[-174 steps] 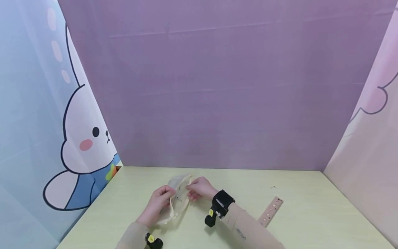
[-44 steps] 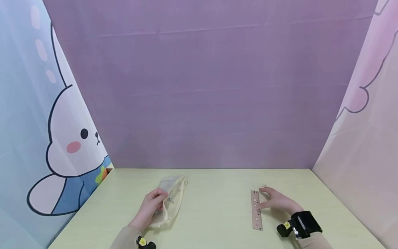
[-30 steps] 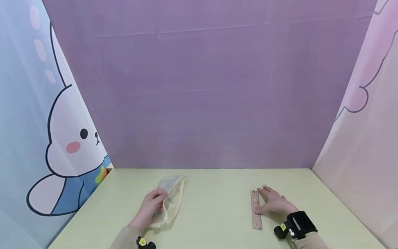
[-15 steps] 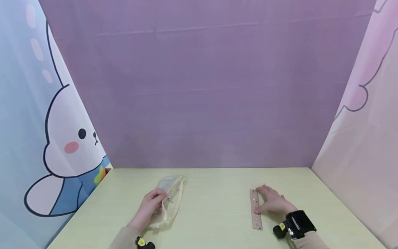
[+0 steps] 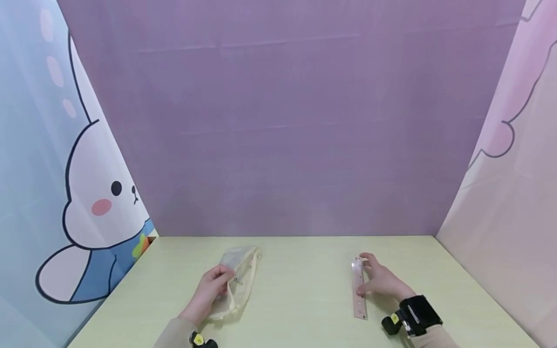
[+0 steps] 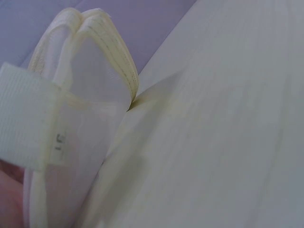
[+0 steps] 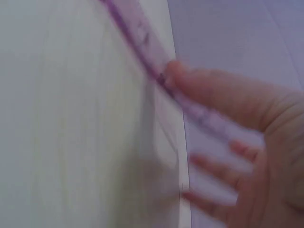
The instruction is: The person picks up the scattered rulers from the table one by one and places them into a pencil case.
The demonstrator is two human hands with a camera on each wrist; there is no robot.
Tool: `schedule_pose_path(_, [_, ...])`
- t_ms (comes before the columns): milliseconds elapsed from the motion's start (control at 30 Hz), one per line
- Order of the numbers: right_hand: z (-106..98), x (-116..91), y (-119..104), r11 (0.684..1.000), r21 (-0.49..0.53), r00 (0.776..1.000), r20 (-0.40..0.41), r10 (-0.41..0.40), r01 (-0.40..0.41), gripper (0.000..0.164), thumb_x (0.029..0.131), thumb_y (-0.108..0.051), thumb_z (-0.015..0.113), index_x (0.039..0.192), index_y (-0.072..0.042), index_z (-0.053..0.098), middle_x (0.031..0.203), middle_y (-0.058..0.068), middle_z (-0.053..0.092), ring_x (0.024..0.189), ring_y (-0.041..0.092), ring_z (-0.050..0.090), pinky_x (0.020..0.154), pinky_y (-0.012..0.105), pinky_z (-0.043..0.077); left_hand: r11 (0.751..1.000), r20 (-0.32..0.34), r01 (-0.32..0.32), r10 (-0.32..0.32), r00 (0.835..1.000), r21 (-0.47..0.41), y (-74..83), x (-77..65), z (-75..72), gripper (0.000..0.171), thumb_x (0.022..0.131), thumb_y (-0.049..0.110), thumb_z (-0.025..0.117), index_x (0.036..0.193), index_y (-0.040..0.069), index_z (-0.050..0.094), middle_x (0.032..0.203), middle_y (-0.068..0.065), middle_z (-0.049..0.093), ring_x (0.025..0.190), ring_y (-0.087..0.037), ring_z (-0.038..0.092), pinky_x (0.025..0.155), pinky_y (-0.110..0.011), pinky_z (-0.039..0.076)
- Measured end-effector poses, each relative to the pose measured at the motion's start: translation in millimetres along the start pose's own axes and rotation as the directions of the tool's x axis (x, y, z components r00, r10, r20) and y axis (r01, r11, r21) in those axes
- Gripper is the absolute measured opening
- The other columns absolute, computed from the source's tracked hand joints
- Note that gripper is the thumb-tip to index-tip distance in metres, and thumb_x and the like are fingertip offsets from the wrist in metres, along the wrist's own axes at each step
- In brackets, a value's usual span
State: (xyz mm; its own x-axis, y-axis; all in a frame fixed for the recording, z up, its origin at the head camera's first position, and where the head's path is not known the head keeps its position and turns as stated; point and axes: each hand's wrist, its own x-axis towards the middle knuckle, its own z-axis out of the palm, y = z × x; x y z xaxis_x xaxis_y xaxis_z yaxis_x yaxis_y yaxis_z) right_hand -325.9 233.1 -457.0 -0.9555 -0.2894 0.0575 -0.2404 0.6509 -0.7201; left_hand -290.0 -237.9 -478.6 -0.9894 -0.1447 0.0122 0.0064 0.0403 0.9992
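Observation:
My left hand (image 5: 211, 291) pinches the edge of a pale mesh pouch (image 5: 237, 257) with cream trim, standing partly open on the table's left. Close up in the left wrist view, the pouch (image 6: 92, 85) carries a white label (image 6: 23, 114) with small dark print. My right hand (image 5: 384, 281) grips a translucent pink ruler (image 5: 359, 302) with cut-out holes, thumb on the near long side and fingers past the far end. That far end tilts up. In the right wrist view the thumb lies against the ruler (image 7: 135, 31), with several fingers spread below, blurred.
Both hands are over a pale wooden table (image 5: 300, 299). A purple cloth (image 5: 296, 135) hangs along its back edge, with a rabbit-print curtain (image 5: 109, 193) at left and a pink one (image 5: 513, 217) at right. Black camera mounts (image 5: 391, 325) sit on the wrists.
My right hand went from the pouch to the ruler, which has straightened and now lifts at its far end. The left hand keeps its hold on the pouch.

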Motion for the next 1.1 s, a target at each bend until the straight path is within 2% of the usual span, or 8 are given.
schedule_pose_path(67, [0.2,1.4,-0.8,0.999,0.045,0.999,0.008,-0.031,0.031,0.101,0.066,-0.014,0.086,0.144,-0.003,0.023,0.135,0.031,0.047,0.123,0.053,0.041,0.1,0.069,0.025,1.0,0.0,-0.002,0.002,1.0,0.002,0.2,-0.6,0.2,0.014,0.084,0.013,0.069,0.089,0.002,0.062,0.078,-0.002,0.052,0.062,-0.012,0.047,0.055,-0.023,0.044])
schedule_pose_path(167, [0.5,4.1,-1.5,0.992,0.099,0.997,0.011,-0.079,0.077,0.096,0.07,-0.008,0.083,0.144,-0.004,0.021,0.125,0.023,0.058,0.112,0.043,0.055,0.098,0.062,0.036,1.0,0.0,-0.005,0.005,1.0,-0.002,0.2,-1.2,0.3,0.014,0.085,0.013,0.069,0.09,0.002,0.061,0.078,-0.002,0.052,0.062,-0.012,0.046,0.055,-0.023,0.044])
schedule_pose_path(267, [-0.2,5.0,-1.3,0.984,0.148,0.995,0.012,-0.102,0.099,0.092,0.074,-0.003,0.079,0.144,-0.002,0.019,0.113,0.018,0.064,0.096,0.031,0.061,0.086,0.048,0.047,1.0,-0.002,-0.003,0.003,1.0,-0.006,0.1,-1.5,0.2,0.014,0.085,0.012,0.069,0.09,0.002,0.061,0.078,-0.002,0.052,0.062,-0.012,0.046,0.055,-0.023,0.044])
schedule_pose_path(400, [-1.2,5.5,2.4,0.966,0.251,0.996,0.027,-0.08,0.07,0.089,0.078,0.001,0.074,0.145,-0.001,0.016,0.105,0.017,0.064,0.085,0.025,0.062,0.07,0.036,0.052,1.0,-0.001,-0.003,0.003,1.0,-0.006,0.0,-1.4,0.3,0.014,0.085,0.013,0.069,0.09,0.002,0.061,0.078,-0.002,0.052,0.062,-0.012,0.047,0.055,-0.023,0.044])
schedule_pose_path(500, [-1.4,6.4,6.2,0.945,0.324,0.997,0.031,-0.063,0.05,0.088,0.079,0.003,0.072,0.146,-0.001,0.014,0.105,0.019,0.063,0.081,0.025,0.063,0.062,0.035,0.054,1.0,0.002,-0.001,0.002,1.0,-0.006,0.5,-1.7,0.6,0.014,0.086,0.013,0.069,0.09,0.001,0.061,0.078,-0.002,0.052,0.062,-0.012,0.047,0.055,-0.023,0.044])
schedule_pose_path(767, [-1.0,10.2,10.3,0.908,0.42,1.0,-0.022,0.014,-0.004,0.084,0.084,0.004,0.066,0.148,-0.001,0.012,0.103,0.019,0.066,0.071,0.027,0.065,0.057,0.038,0.055,1.0,0.005,0.004,-0.004,1.0,-0.018,1.7,-2.3,1.3,0.015,0.085,0.012,0.069,0.092,0.001,0.061,0.08,-0.002,0.052,0.063,-0.012,0.046,0.055,-0.023,0.044])
schedule_pose_path(900, [-1.0,8.6,9.1,0.896,0.443,0.997,-0.04,0.06,-0.036,0.083,0.085,0.003,0.066,0.149,0.001,0.013,0.102,0.017,0.067,0.072,0.026,0.065,0.058,0.037,0.055,1.0,0.004,0.002,-0.002,1.0,-0.016,0.7,-1.7,1.0,0.014,0.086,0.012,0.069,0.091,0.001,0.061,0.08,-0.002,0.052,0.063,-0.012,0.046,0.055,-0.023,0.044])
schedule_pose_path(1100, [-4.3,6.4,7.6,0.862,0.505,0.999,0.003,0.043,-0.039,0.07,0.089,-0.008,0.067,0.143,0.011,0.026,0.099,0.012,0.067,0.078,0.022,0.064,0.066,0.034,0.056,1.0,0.005,0.002,-0.002,1.0,-0.018,-0.4,-0.1,0.7,0.014,0.086,0.013,0.069,0.09,0.001,0.062,0.079,-0.002,0.052,0.062,-0.012,0.046,0.055,-0.022,0.044])
